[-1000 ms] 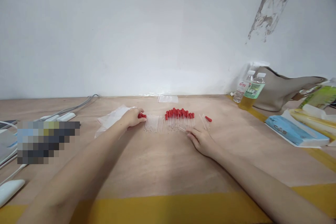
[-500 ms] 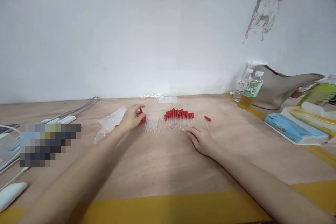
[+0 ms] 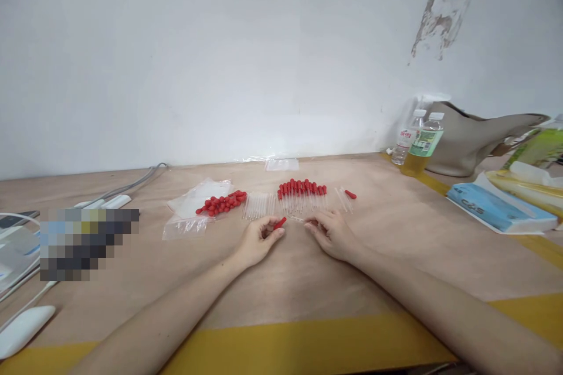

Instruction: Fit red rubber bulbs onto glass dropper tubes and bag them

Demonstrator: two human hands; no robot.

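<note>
"Left hand first: what has it got?"

"One red bulb, pinched between thumb and fingers, just on the near side of a row of red-topped droppers."

"And the right hand?"

"Fingers drawn together on a thin clear tube, its end pointing left toward the bulb. The two don't touch."

"What's around them?"

"Left of the droppers, bare tubes side by side, then a pile of red bulbs by some crumpled clear plastic. To the right, a few loose tubes and a lone bulb."

"Further out?"

"At the far right of the table, two bottles stand by a beige bag, with a blue tissue pack nearer. Cables trail along the left, a white rounded object nearer."
</note>
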